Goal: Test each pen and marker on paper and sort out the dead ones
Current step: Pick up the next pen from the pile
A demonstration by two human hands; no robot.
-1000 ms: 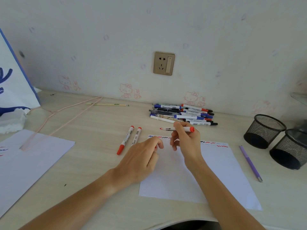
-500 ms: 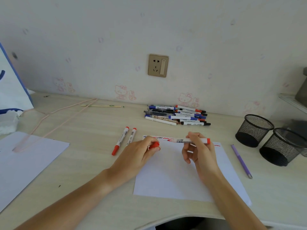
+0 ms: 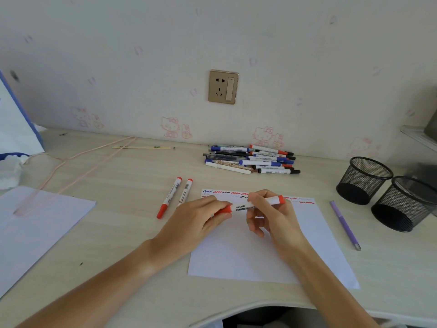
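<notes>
A white marker with red ends (image 3: 243, 206) lies level above the white test paper (image 3: 260, 254), whose top edge carries blue, red and black squiggles. My right hand (image 3: 272, 216) pinches the marker's barrel. My left hand (image 3: 201, 221) grips the red cap at the marker's left end, and the cap sits on the marker. Two red-capped markers (image 3: 176, 196) lie side by side left of the paper. A pile of several pens and markers (image 3: 250, 160) lies by the wall. A purple pen (image 3: 345, 224) rests right of the paper.
Two black mesh pen cups (image 3: 364, 179) (image 3: 406, 202) stand at the right. Another white sheet (image 3: 35, 223) lies at the left, with a pink cord (image 3: 78, 169) across it. A white and blue bag (image 3: 16, 129) stands at the far left. A wall socket (image 3: 223, 86) is above the pile.
My right hand brought the marker down from the pile side to my left hand, and the red cap held by my left hand now sits on the marker's tip.
</notes>
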